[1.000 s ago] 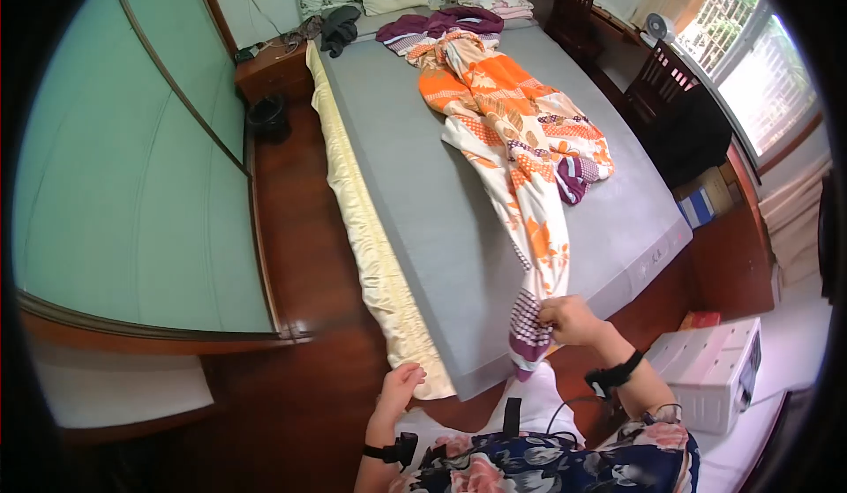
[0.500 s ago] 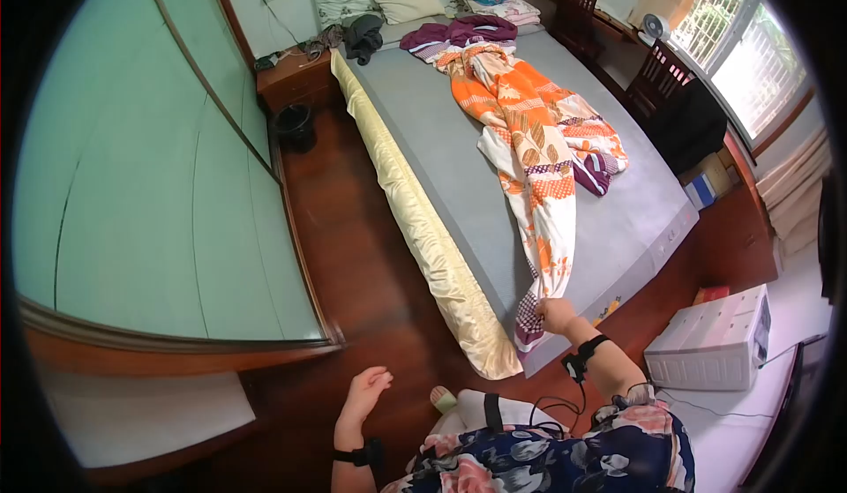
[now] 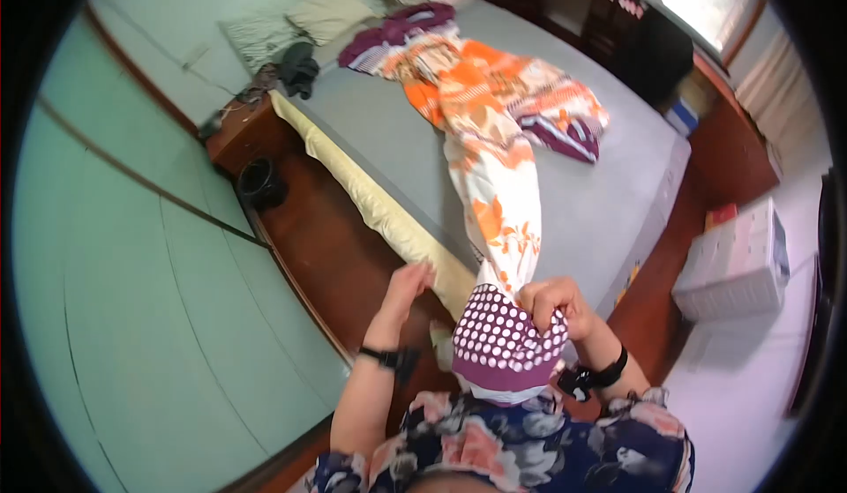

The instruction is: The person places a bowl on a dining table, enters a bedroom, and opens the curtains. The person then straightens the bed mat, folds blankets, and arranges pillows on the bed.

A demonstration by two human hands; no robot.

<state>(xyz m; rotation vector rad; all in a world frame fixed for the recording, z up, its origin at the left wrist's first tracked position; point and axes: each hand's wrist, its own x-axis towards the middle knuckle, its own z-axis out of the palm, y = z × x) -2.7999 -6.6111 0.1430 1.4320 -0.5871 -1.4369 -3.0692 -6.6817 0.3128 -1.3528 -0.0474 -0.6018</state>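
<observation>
A quilt cover (image 3: 494, 167) with orange, white and purple patterns stretches from the head of the grey bed (image 3: 573, 202) down towards my body. My right hand (image 3: 556, 306) is closed on its near end, where a purple corner with white dots hangs in front of my chest. Left of that corner, my left hand (image 3: 408, 288) is raised over the bed's yellow side cloth (image 3: 379, 211), apart from the quilt cover. Its fingers are blurred, and whether they hold anything cannot be made out.
Pillows (image 3: 331, 15) and a dark cloth (image 3: 298, 70) lie at the bed's head. A black bin (image 3: 262, 183) stands on the floor by the nightstand (image 3: 238, 131). A white box (image 3: 737, 264) is at the right, and green wardrobe doors (image 3: 159, 290) line the left.
My right hand has lifted the quilt cover's near end towards my chest, pulling it off the bed's edge. My left hand has moved up and nearer to it. The view has turned.
</observation>
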